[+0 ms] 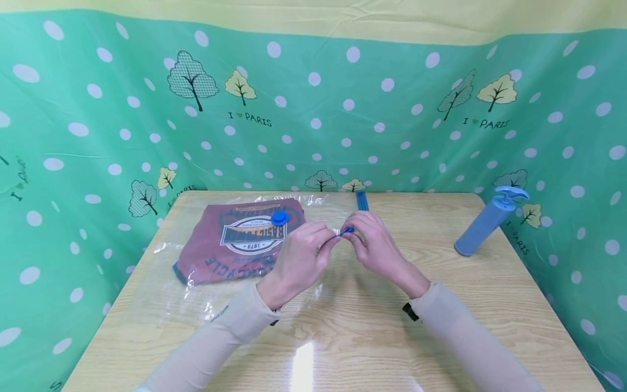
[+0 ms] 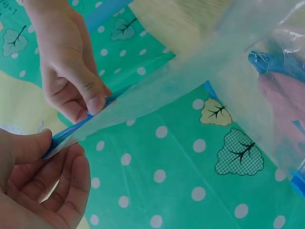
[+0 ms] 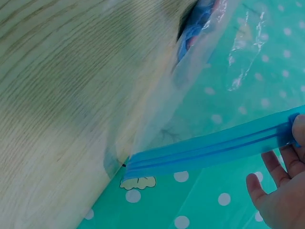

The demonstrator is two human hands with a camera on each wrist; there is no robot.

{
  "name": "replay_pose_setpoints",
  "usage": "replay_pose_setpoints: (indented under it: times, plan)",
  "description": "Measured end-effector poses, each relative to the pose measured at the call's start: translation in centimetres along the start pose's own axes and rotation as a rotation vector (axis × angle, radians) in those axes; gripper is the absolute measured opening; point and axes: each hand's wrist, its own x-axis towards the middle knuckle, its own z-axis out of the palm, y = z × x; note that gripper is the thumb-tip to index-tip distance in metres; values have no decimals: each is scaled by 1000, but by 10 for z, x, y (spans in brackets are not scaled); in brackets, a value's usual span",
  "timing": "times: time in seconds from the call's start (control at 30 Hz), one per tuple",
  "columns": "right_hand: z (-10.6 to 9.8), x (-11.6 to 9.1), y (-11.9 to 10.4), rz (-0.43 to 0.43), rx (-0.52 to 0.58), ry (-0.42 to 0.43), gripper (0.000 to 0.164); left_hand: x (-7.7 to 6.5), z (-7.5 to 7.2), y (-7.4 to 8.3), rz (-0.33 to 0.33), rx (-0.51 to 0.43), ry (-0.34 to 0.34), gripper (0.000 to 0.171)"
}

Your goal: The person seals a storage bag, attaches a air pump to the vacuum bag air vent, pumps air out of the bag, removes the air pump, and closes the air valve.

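Observation:
A clear vacuum storage bag (image 1: 168, 296) lies on the left of the table with a folded maroon garment (image 1: 206, 250) inside and a round blue valve cap (image 1: 280, 218) on top. Along its right edge runs a blue zip strip (image 3: 205, 147), lifted off the table. My left hand (image 1: 303, 256) pinches this strip between thumb and fingers. Close beside it, my right hand (image 1: 374, 239) also pinches the strip; a darker blue piece (image 3: 291, 131) shows at its thumb. In the left wrist view both hands hold neighbouring parts of the strip.
A blue hand pump (image 1: 485, 226) stands tilted in view at the table's right side. The wooden table (image 1: 382, 343) ends at the back and sides against a green dotted curtain (image 1: 313, 109).

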Motion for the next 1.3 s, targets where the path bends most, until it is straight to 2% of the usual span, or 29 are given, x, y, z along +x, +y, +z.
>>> replay_pose_setpoints:
  times: [0.5,0.73,0.93,1.1,1.3]
  plan:
    - [1,-6,16,138,-19,-68,10,-2,-2,7,-2,-10,-11,9]
    - [-6,-5,16,124,11,-59,11,1,-4,6,-22,-33,-27,4]
    - [-9,-2,16,96,10,-52,11,5,-5,3,-42,-36,-64,10]
    - [-7,-2,16,90,18,-47,13,6,-5,3,-4,15,-55,15]
    - [-5,-3,18,125,37,-59,12,4,-4,3,35,54,-19,18]
